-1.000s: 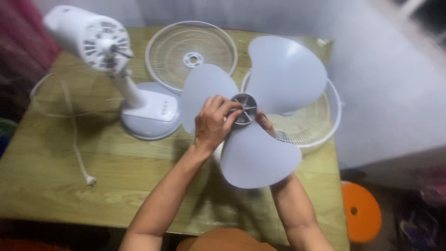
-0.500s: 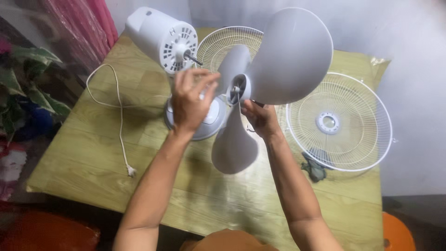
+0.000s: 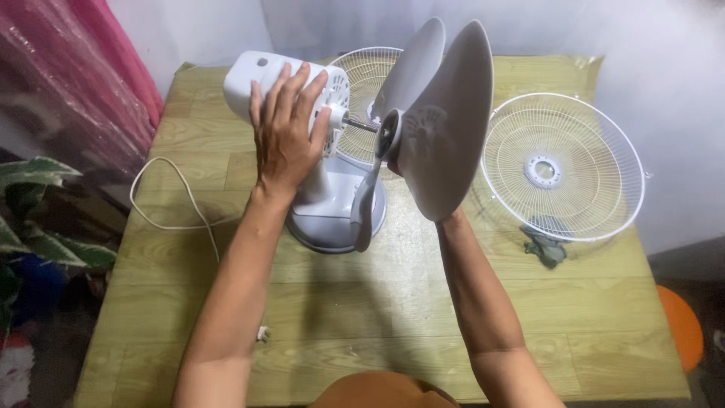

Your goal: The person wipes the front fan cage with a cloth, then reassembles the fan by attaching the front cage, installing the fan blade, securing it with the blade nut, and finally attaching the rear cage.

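Note:
My left hand (image 3: 285, 136) lies over the white fan motor housing (image 3: 243, 79), fingers spread across its vented front, steadying it. A white three-lobed fan blade (image 3: 447, 125) stands on edge facing the motor. Its grey hub (image 3: 389, 134) sits at the tip of the metal shaft (image 3: 361, 125). My right hand is hidden behind the blade and holds it up; only the wrist (image 3: 451, 221) shows below the blade's edge. The motor stands on a white neck and round base (image 3: 325, 219) on the wooden table (image 3: 377, 302).
A white wire grille (image 3: 604, 219) lies flat at the right, with a small dark object (image 3: 545, 248) by its near rim. A second grille (image 3: 370, 72) lies behind the motor. The power cord (image 3: 170, 196) loops left. A pink curtain (image 3: 68, 83), plant leaves (image 3: 30, 181) and an orange stool (image 3: 680, 325) surround the table.
My left hand left the blade hub and moved onto the motor housing. My right hand turned the blade from flat to on edge and brought its hub up to the shaft.

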